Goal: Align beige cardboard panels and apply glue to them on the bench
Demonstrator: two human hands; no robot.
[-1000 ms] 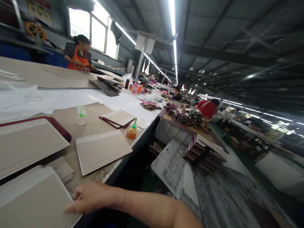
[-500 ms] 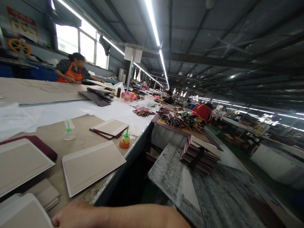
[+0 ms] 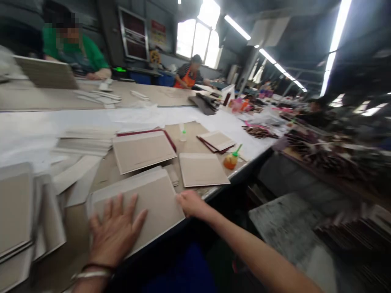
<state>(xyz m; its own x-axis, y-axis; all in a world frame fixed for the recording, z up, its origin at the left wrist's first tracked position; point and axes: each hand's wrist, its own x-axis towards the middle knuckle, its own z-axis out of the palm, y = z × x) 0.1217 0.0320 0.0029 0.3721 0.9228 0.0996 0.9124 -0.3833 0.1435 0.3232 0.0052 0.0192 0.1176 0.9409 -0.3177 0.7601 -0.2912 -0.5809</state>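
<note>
A beige panel with a pale border [image 3: 155, 203] lies at the table's near edge. My left hand [image 3: 117, 226] rests flat on its left part, fingers spread. At the panel's right edge my right hand [image 3: 191, 203] is closed, its fingertips pinching that edge; the underside of the grip is hidden. Just beyond lies another beige panel [image 3: 143, 150] with a dark red piece under its far edge. A third beige panel [image 3: 203, 170] sits to the right of it. Small grey-beige pieces [image 3: 171, 175] show between the panels.
Stacked panels [image 3: 15, 207] stand at the left, beside loose pale strips [image 3: 81, 171]. A bottle with amber liquid and a green spout [image 3: 231, 160] is near the right edge; a clear bottle [image 3: 183, 135] stands farther back. Across the table are two people, one in green [image 3: 91, 53], one in an orange apron [image 3: 187, 77].
The view has swung left and down, bringing my left hand and the near panel into full sight. A person in green now shows at upper left. My right hand stays at the near panel's edge.
</note>
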